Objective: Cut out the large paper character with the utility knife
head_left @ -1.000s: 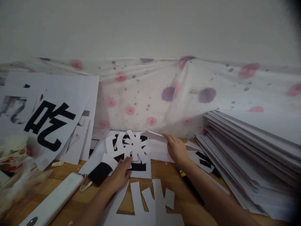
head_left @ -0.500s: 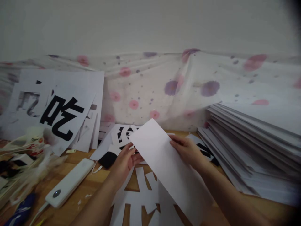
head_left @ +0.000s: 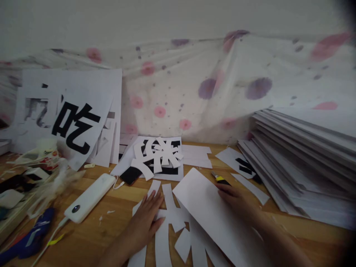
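From the head camera, two hands lie on the wooden table [head_left: 116,230]. The left hand [head_left: 147,218] rests flat, fingers spread a little, on a white cutout [head_left: 169,222] near the front edge. The right hand [head_left: 236,198] presses, fingers extended and together, on the right edge of one blank sheet [head_left: 205,207] lying over that cutout. Behind them one more cutout character [head_left: 160,155] sits on a black print. One white power bank [head_left: 90,196] lies left, one yellow-black knife [head_left: 219,180] just beyond the right hand, one paper stack [head_left: 300,163] far right. The leaning poster [head_left: 75,126] reads "吃".
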The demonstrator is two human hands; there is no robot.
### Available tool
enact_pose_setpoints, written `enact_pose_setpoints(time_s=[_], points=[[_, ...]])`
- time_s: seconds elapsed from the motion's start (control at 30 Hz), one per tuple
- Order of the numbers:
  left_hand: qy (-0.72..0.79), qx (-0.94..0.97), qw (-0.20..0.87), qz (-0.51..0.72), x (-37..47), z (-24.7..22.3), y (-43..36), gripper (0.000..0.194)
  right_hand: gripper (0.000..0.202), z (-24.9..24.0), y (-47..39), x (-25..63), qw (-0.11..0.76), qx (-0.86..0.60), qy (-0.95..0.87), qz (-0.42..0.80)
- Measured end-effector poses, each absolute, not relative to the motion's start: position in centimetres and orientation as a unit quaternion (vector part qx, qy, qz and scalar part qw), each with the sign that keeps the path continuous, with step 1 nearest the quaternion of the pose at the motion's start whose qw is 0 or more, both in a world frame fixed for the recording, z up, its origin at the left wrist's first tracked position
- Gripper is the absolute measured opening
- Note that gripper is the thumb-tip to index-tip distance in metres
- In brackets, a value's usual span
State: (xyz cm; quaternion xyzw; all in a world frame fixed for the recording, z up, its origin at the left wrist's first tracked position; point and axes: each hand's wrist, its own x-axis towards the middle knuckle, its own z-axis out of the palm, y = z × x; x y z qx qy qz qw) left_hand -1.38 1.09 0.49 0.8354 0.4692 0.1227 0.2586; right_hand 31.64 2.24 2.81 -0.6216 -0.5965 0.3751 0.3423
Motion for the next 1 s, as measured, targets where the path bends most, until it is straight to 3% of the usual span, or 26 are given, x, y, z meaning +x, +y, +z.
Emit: enact_pose_setpoints(time_s=[0.23, 0.4, 0.5, 0.73, 0.87, 1.0], points=[[0.481, 0.824, 0.257, 0.155, -1.2, -0.6, 0.6, 0.057, 0.031, 1.3, 2.3, 30.0, 0.303, -0.597, -0.624, 0.403], [0.532, 0.707, 0.358, 0.299, -1.3, -0.4, 1.3, 0.045, 0.031, 1.1, 2.2, 30.3, 0.291, -0.613, -0.627, 0.382], [0.558, 0.633, 0.413, 0.343, -0.9, 0.5, 2.6, 0.049, 0.032, 1.5, 2.2, 30.3, 0.302, -0.614, -0.627, 0.372], [0.498, 0.695, 0.329, 0.401, 1.9, 1.8, 4.9, 0.064, 0.032, 1.2, 4.4, 29.7, 0.328, -0.646, -0.618, 0.304], [0.526, 0.658, 0.391, 0.371, 2.1, 1.2, 4.9, 0.059, 0.041, 0.7, 6.0, 30.4, 0.360, -0.667, -0.600, 0.257], [0.535, 0.668, 0.300, 0.421, 0.4, -0.6, 5.2, 0.054, 0.043, 0.7, 6.7, 32.2, 0.385, -0.684, -0.580, 0.220]])
